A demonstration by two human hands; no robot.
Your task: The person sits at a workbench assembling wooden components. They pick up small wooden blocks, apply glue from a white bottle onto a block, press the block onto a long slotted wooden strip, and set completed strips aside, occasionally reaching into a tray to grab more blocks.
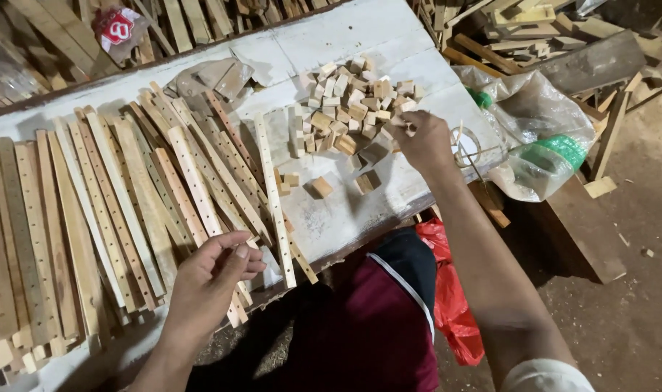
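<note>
My right hand [421, 140] reaches into the right edge of a heap of small wooden blocks [349, 101] on the white worktable [360, 210]; its fingers pinch at a block, though I cannot tell whether one is gripped. My left hand [213, 274] hovers over the near ends of several long drilled wooden slats [128, 210], fingers loosely curled and holding nothing. One slat [274, 196] lies apart, between the slats and the blocks. A few loose blocks [321, 187] lie near it.
A clear plastic bag [541, 138] with green contents hangs off the table's right end. A red bag [447, 290] lies below by my legs. Scrap timber [534, 36] is piled at the back right, more sticks behind the table, and torn paper [215, 76] lies at the table's back.
</note>
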